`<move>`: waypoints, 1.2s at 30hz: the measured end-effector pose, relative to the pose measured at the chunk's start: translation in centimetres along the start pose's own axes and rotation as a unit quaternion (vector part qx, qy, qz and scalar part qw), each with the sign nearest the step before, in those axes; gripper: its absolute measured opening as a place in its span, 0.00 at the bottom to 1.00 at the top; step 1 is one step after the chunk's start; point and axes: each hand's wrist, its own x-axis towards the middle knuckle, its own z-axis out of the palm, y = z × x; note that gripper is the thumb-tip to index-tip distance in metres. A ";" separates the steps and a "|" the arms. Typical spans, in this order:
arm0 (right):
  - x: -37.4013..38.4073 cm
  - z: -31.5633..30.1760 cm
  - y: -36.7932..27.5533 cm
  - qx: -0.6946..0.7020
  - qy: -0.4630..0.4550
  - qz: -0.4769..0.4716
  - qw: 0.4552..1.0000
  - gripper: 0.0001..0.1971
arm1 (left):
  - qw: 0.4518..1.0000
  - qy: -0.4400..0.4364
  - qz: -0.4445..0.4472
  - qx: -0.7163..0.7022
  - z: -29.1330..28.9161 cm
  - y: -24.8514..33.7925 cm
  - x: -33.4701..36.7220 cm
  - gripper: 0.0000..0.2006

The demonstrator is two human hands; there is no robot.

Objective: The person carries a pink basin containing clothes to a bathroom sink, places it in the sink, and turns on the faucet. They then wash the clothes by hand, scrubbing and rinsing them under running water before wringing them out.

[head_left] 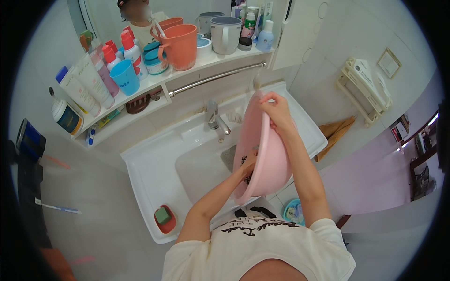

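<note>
A large pink basin (274, 164) is tilted on its side over the right part of the white sink (192, 173), its open side facing left. My right hand (277, 112) grips the basin's far rim, fingers curled over the edge. Inside the basin, my left hand (251, 164) presses a dark patterned thing, which looks like a cloth (244, 160), against the wall; its fingers are partly hidden. Left of the basin, a grey flat piece (228, 157) lies in the sink, partly covered by the rim. The chrome faucet (215, 119) stands just left of the basin.
A shelf (201, 67) above the sink bears an orange mug (180, 47), a grey mug (226, 35), a blue cup (124, 77) and several bottles. A red soap dish (165, 227) with green soap sits at the sink's left corner. A brown cloth (333, 136) hangs at right.
</note>
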 end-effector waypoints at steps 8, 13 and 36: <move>-3.0 -7.2 7.8 0.305 0.124 -0.019 0.944 0.07 | 0.977 0.084 -0.106 0.167 -1.1 7.8 -4.4 0.12; -5.3 -6.8 15.9 0.380 0.152 0.021 0.912 0.06 | 0.966 0.154 -0.169 0.118 -4.3 6.1 -5.1 0.07; -3.4 -4.0 13.5 -0.084 0.027 -0.019 0.996 0.07 | 0.746 -0.195 -0.250 0.586 -6.5 1.8 -6.8 0.35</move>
